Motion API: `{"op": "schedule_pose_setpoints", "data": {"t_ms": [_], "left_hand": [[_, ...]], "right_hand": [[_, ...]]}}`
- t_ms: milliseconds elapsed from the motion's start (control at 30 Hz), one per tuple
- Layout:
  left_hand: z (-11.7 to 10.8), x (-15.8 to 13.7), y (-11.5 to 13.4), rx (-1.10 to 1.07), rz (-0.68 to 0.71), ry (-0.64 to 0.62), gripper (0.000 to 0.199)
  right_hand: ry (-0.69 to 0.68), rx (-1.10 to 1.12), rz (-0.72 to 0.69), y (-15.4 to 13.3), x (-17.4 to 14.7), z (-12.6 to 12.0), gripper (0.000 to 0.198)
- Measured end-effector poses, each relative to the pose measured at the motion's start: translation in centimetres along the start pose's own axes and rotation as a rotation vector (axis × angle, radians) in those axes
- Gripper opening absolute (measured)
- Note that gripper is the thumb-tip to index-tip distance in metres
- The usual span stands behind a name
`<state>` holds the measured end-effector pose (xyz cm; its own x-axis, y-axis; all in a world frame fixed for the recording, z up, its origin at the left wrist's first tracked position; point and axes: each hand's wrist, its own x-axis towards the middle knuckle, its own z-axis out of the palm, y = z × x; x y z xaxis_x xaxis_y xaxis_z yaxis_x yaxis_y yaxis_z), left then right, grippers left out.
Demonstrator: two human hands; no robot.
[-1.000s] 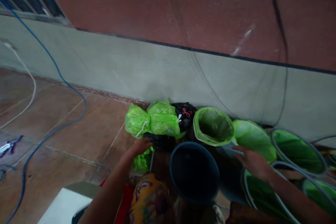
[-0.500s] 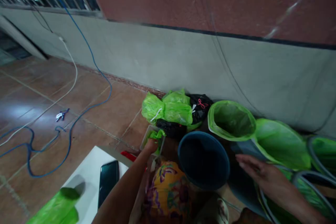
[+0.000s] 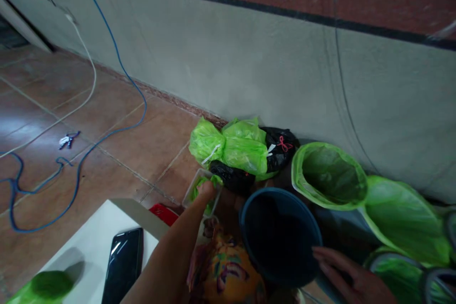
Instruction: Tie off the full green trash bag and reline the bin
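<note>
Left hand (image 3: 206, 190) reaches into a clear tray (image 3: 194, 189) of green bags, fingers on one; grip cannot be told. Right hand (image 3: 342, 273), fingers spread, rests beside the dark bucket (image 3: 280, 235). Lining appears underway; next, pulling one bag free.

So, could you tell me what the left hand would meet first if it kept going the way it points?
Probably the tied green bags just beyond the left hand; depth is unclear.

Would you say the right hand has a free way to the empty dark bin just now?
Probably yes: the right hand lies open beside the dark bin, near its rim, with nothing between them.
</note>
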<state>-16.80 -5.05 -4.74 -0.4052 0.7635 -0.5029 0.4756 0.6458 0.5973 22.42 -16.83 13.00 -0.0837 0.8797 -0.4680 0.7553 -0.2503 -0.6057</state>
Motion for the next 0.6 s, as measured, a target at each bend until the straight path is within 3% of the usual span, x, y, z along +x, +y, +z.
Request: {"op": "schedule_pose_setpoints", "data": {"t_ms": [133,233,300,367,500,600], "left_hand": [[-5.7,-3.1,3.1,-0.145,0.114,0.057,0.012],[-10.6,-7.4,6.7,-0.328,0.225,0.070,0.028],[-13.3,-10.9,9.6,-0.706,0.279,-0.052,0.033],[-15.4,-14.4,12.6,-0.903,0.333,-0.160,0.028],[-17.4,-19.9,17.4,-1.069,0.388,-0.308,0.024],[-17.1,-22.3,19.3,-1.157,0.368,-0.425,0.025]], "right_hand": [[0.071,0.045,-0.103,-4.6,0.6,-0.6,0.030],[0.089,0.135,-0.182,-8.1,1.0,-0.6,0.041],[0.086,0.203,-0.247,-9.8,1.4,-0.5,0.045],[0.112,0.278,-0.305,-11.1,1.8,-0.3,0.053],[0.159,0.491,-0.355,-12.8,1.7,-0.3,0.074],[0.195,0.739,-0.358,-13.3,0.4,-0.2,0.074]]}}
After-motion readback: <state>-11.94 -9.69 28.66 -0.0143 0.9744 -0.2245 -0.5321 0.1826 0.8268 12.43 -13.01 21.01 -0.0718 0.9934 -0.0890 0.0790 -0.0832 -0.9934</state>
